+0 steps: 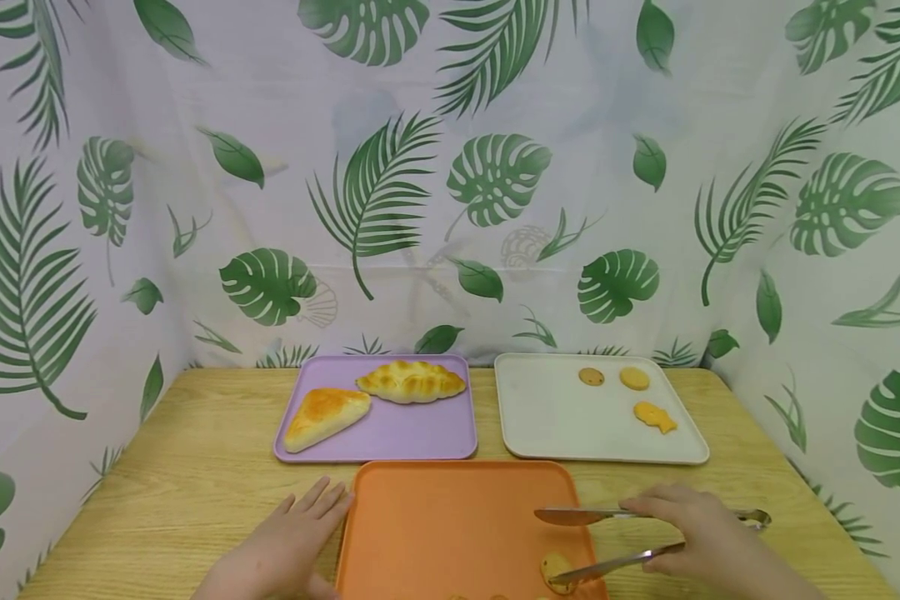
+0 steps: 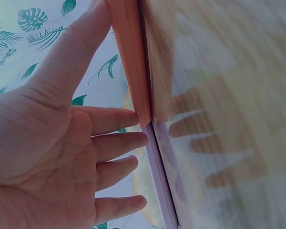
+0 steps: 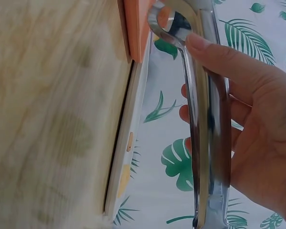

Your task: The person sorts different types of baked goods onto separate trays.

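Observation:
My left hand point(image 1: 288, 533) is beside the left edge of an orange tray point(image 1: 450, 517); in the left wrist view its fingers are straight and spread, the thumb point(image 2: 81, 43) at the tray's rim. Metal tongs point(image 1: 615, 564) are in my right hand point(image 1: 693, 533), thumb and fingers on their two arms, which stand apart. One tong tip overlaps a round cookie point(image 1: 550, 565) at the tray's lower right; the other is over the tray farther back. More cookies point(image 1: 498, 597) peek in at the bottom edge, mostly cut off. The right wrist view shows the tongs point(image 3: 207, 119) close up.
Behind, a purple tray point(image 1: 412, 437) carries a triangular bread point(image 1: 326, 417) and a braided bread point(image 1: 411, 381). To its right, a white tray point(image 1: 555, 425) bears a small brown cookie point(image 1: 591, 377), a round yellow cookie point(image 1: 634, 379) and a fish-shaped cookie point(image 1: 654, 417). Leaf-print cloth point(image 1: 390, 308) surrounds the wooden table point(image 1: 157, 492).

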{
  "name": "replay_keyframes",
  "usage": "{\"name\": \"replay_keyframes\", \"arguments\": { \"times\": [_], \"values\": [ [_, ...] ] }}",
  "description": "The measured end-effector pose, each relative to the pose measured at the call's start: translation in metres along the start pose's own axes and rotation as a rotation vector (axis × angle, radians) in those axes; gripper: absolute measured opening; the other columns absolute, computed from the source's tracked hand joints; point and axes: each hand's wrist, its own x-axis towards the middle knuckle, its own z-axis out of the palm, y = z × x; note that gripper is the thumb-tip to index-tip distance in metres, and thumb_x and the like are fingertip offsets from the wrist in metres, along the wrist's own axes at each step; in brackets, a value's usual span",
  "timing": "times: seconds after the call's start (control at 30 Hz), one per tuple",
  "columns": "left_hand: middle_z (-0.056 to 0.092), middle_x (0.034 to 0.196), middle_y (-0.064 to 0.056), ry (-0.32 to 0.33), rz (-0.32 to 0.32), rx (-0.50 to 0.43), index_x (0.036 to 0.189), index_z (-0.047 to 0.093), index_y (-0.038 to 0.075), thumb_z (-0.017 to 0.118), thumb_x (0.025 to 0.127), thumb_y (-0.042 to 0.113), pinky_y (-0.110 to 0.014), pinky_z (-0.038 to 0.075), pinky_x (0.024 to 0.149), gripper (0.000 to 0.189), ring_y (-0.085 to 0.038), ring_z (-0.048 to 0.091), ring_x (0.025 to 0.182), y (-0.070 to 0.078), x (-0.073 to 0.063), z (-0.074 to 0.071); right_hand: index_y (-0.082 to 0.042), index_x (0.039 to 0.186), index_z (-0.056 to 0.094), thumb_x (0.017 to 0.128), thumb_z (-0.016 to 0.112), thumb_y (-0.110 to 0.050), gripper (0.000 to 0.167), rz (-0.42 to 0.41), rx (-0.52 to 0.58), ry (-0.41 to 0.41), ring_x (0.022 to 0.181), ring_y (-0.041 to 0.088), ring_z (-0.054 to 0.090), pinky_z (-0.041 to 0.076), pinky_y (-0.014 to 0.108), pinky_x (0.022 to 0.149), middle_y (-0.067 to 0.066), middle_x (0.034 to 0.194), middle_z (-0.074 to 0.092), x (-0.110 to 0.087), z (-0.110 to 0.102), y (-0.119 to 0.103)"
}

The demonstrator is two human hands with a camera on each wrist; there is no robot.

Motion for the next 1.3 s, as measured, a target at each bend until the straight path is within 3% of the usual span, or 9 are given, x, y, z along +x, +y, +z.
{"name": "replay_keyframes", "arguments": {
  "times": [0.2, 0.37, 0.5, 0.67, 0.8, 1.3],
  "values": [
    [0.031, 0.157, -0.021, -0.004, 0.004, -0.016, 0.15, 0.033, 0.002, 0.079, 0.063, 0.06, -0.071, 0.024, 0.111, 0.115, -0.042, 0.02, 0.148, 0.001, -0.001, -0.002, -0.022, 0.12, 0.068, 0.068, 0.084, -0.043, 0.058, 0.063, -0.021, -0.052, 0.094, 0.012, 0.062, 0.049, 0.029, 0.068, -0.007, 0.108, 0.066, 0.002, 0.003, -0.005],
    [0.031, 0.157, -0.021, -0.007, -0.006, -0.014, 0.15, 0.033, 0.002, 0.079, 0.062, 0.06, -0.07, 0.025, 0.111, 0.115, -0.042, 0.02, 0.148, 0.002, -0.001, -0.002, -0.024, 0.12, 0.067, 0.067, 0.085, -0.039, 0.059, 0.118, -0.048, -0.018, 0.094, 0.016, 0.064, 0.053, 0.035, 0.071, -0.007, 0.11, 0.068, 0.009, 0.004, -0.01],
    [0.032, 0.157, -0.02, -0.01, -0.021, 0.004, 0.15, 0.034, 0.003, 0.08, 0.063, 0.056, -0.069, 0.025, 0.111, 0.113, -0.041, 0.021, 0.148, 0.002, 0.0, -0.001, -0.022, 0.118, 0.068, 0.065, 0.087, -0.036, 0.059, 0.097, -0.062, 0.037, 0.092, 0.016, 0.066, 0.055, 0.035, 0.071, -0.006, 0.108, 0.069, 0.013, 0.005, -0.012],
    [0.032, 0.157, -0.019, -0.015, -0.027, 0.008, 0.15, 0.034, 0.003, 0.081, 0.064, 0.054, -0.068, 0.025, 0.112, 0.111, -0.04, 0.021, 0.148, 0.002, 0.001, 0.0, -0.019, 0.119, 0.068, 0.067, 0.085, -0.038, 0.058, 0.03, -0.011, 0.018, 0.092, 0.015, 0.065, 0.056, 0.031, 0.071, -0.006, 0.107, 0.069, 0.015, 0.007, -0.012],
    [0.032, 0.157, -0.019, -0.019, -0.024, -0.001, 0.15, 0.034, 0.003, 0.08, 0.063, 0.056, -0.069, 0.025, 0.111, 0.112, -0.041, 0.021, 0.148, 0.001, 0.0, -0.001, -0.019, 0.117, 0.069, 0.068, 0.085, -0.04, 0.056, 0.002, -0.034, 0.003, 0.092, 0.015, 0.064, 0.055, 0.035, 0.072, -0.007, 0.105, 0.068, 0.017, 0.011, -0.014],
    [0.031, 0.158, -0.02, -0.02, -0.031, 0.019, 0.15, 0.034, 0.003, 0.079, 0.066, 0.057, -0.068, 0.025, 0.113, 0.11, -0.04, 0.021, 0.148, 0.002, 0.0, -0.002, -0.022, 0.105, 0.072, 0.069, 0.084, -0.032, 0.04, 0.036, -0.121, 0.023, 0.08, 0.01, 0.063, 0.047, 0.028, 0.06, -0.011, 0.094, 0.066, 0.027, 0.01, -0.023]
  ]
}}
